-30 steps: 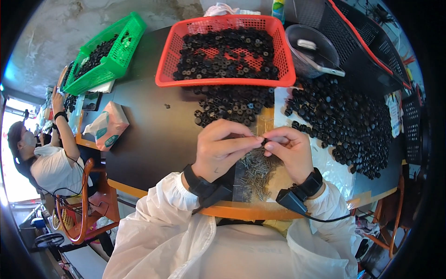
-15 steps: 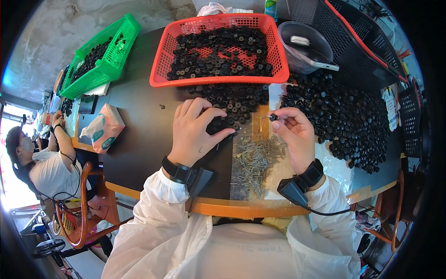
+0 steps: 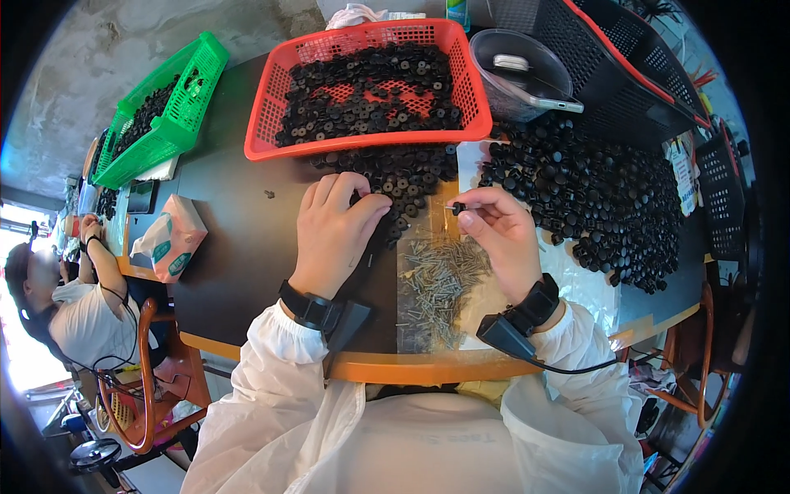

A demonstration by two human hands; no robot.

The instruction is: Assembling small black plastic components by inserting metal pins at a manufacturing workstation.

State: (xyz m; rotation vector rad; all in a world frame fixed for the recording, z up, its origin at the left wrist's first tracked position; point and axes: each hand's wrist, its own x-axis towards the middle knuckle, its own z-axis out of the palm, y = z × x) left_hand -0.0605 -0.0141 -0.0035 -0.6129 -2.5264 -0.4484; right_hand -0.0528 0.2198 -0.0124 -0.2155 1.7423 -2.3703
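Note:
My left hand (image 3: pixel 331 235) hovers beside a heap of black washers (image 3: pixel 411 183), its thumb and forefinger pinched together; whatever is between them is too hidden to make out. Across from it, my right hand (image 3: pixel 504 235) grips a small black knob (image 3: pixel 460 209) with thumb and fingers. A thin metal pin juts from the knob toward the left hand. Below and between the hands lies a spread of loose metal screws (image 3: pixel 444 284). To the right of my right hand is a large heap of glossy black round caps (image 3: pixel 601 198).
A red basket (image 3: pixel 370 151) of black washers stands behind the heap. Farther left are a green basket (image 3: pixel 193 107) and a tissue pack (image 3: pixel 183 235). A clear tub (image 3: pixel 527 78) holding a phone and black crates (image 3: pixel 609 62) stand back right. Another person (image 3: pixel 90 317) sits at left.
My left thumb and forefinger, apart before, have come together by the washers. My right hand keeps hold of the knob. The whole view has shifted slightly.

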